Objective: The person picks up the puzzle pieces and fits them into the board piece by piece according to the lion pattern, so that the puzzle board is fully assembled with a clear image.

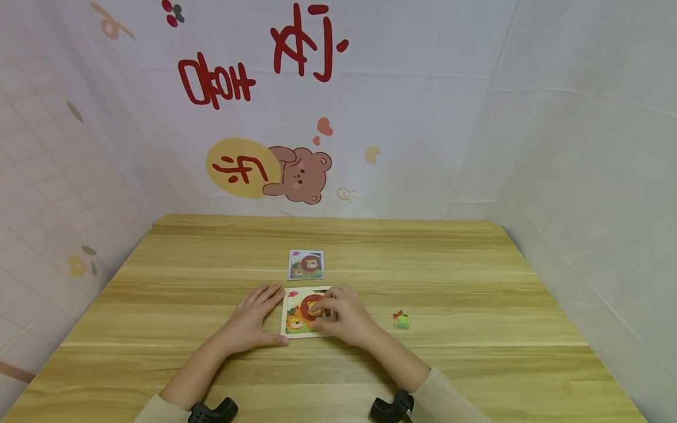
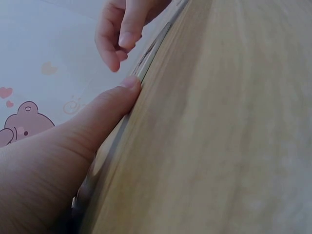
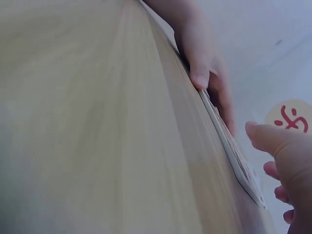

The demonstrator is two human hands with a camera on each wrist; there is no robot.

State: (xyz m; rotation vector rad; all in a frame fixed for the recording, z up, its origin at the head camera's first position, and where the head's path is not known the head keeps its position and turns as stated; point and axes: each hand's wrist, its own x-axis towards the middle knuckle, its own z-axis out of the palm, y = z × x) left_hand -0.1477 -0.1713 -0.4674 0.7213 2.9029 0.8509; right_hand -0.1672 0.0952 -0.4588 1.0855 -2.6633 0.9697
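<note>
A lion jigsaw puzzle board (image 1: 296,335) with a pale frame lies flat on the wooden table. My left hand (image 1: 252,320) rests at its left side, fingers stretched to the upper corner and thumb at the lower one. Over the board's right part hovers my right hand (image 1: 346,317), its fingers bent loosely and covering that area. The left wrist view shows nothing between the fingers of the right hand (image 2: 129,29). In the right wrist view, its thumb (image 3: 268,139) stands apart from the board (image 3: 231,151). A loose puzzle piece (image 1: 401,321), green and red, lies to the right.
Behind the board lies a card (image 1: 305,265) with the same lion picture. The wooden table (image 1: 449,264) ends at a white cloth backdrop (image 1: 423,117) printed with a bear and red characters. White cloth also hangs along both sides.
</note>
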